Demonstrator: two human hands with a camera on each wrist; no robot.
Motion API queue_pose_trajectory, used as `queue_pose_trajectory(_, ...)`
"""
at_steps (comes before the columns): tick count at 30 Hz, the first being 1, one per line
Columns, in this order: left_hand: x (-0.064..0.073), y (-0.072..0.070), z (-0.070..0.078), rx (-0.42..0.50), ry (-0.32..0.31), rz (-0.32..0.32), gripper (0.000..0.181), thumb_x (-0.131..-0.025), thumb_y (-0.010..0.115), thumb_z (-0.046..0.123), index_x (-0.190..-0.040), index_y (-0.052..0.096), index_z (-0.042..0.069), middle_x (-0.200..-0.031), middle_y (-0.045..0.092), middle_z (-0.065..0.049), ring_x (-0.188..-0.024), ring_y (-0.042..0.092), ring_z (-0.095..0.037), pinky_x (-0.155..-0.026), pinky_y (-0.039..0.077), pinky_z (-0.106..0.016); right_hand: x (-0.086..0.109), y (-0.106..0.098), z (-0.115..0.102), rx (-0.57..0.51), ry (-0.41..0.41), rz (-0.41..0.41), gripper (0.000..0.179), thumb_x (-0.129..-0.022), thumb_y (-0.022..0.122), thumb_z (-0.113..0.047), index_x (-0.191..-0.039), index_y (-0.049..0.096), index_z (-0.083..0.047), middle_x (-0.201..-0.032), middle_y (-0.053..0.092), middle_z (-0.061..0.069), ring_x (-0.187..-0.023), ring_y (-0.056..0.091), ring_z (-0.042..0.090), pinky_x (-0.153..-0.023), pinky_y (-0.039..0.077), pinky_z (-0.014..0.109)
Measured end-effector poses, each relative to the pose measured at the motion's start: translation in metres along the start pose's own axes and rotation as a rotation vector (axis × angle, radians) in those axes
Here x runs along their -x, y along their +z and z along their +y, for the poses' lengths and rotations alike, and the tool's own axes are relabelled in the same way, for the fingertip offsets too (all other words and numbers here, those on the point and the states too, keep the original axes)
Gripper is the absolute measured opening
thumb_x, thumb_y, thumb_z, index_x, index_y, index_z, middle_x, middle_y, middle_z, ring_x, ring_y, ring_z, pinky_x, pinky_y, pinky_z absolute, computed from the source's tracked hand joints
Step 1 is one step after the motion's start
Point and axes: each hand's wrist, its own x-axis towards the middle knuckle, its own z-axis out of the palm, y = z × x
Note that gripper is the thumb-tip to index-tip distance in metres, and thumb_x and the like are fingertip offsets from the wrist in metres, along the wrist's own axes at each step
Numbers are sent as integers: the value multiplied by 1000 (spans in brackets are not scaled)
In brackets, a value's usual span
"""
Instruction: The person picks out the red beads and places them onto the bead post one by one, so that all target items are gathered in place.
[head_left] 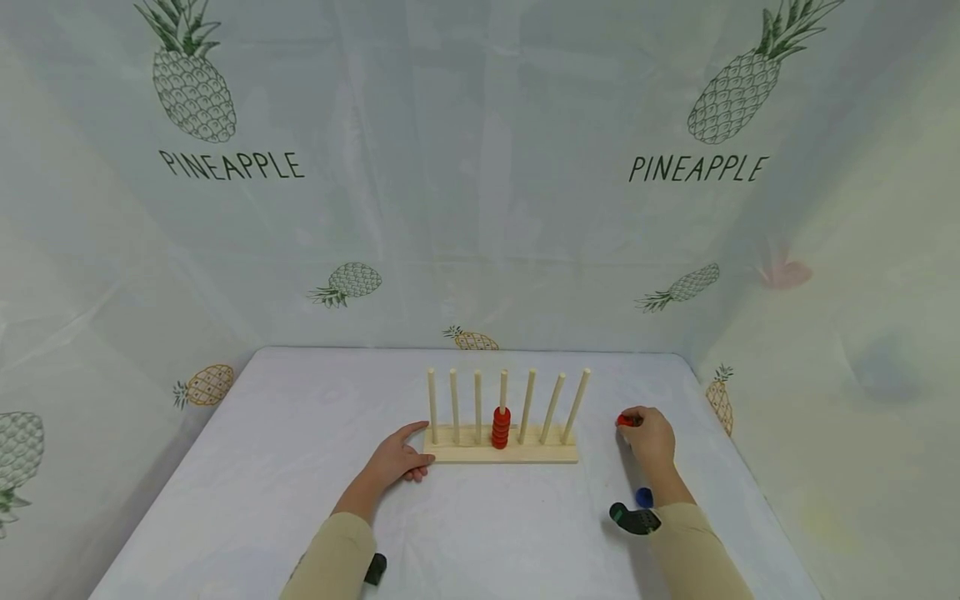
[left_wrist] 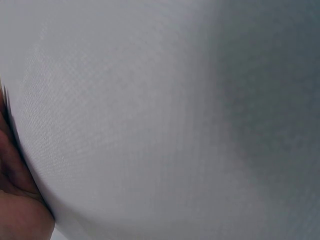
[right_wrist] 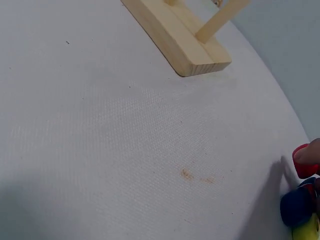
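Observation:
A pale wooden peg stand [head_left: 502, 455] with a row of several upright pegs stands on the white-covered table. Several red beads [head_left: 500, 429] are stacked on its middle peg. My left hand [head_left: 397, 458] holds the stand's left end, thumb at the front corner and index finger at the back. To the right of the stand, my right hand [head_left: 651, 437] pinches a red bead [right_wrist: 301, 162]. Just below that bead in the right wrist view are a blue bead [right_wrist: 296, 207] and a yellow bead [right_wrist: 306, 230], partly cut off by the frame's edge.
A blue bead [head_left: 643, 497] lies beside the right forearm. Black wrist devices [head_left: 636, 520] show at both sleeves. Behind the table [head_left: 337, 375] hangs a pineapple-printed curtain [head_left: 480, 208]. White cloth fills most of the left wrist view.

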Motion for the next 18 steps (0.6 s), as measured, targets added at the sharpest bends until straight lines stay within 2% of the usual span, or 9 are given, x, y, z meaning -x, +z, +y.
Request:
queue_pose_trajectory(4, 2, 0, 2, 7, 2, 1, 73, -86, 75, 9, -149, 37, 4, -64, 67, -7, -49, 59, -12, -47, 47, -24, 3, -6, -3, -12, -35, -16, 24, -85, 71, -6, -107, 68, 4, -103, 60, 21, -90, 55, 33, -76, 47, 47)
queue_pose_trajectory(11, 3, 1, 4, 20, 24, 9, 73, -86, 76, 8, -148, 37, 2, -63, 67, -8, -48, 59, -12, -46, 46, -23, 12, -16, -12, -16, -83, -32, 24, -86, 69, -6, -109, 69, 3, -103, 59, 20, -90, 53, 32, -76, 46, 46)
queue_pose_trajectory(18, 3, 2, 4, 40, 19, 12, 73, -86, 75, 8, -148, 37, 2, -63, 66, -8, -48, 59, -12, -46, 46, -23, 24, -24, -22, 15, -172, -32, 24, -83, 74, -5, -106, 70, 1, -95, 58, 16, -82, 51, 29, -66, 43, 39)
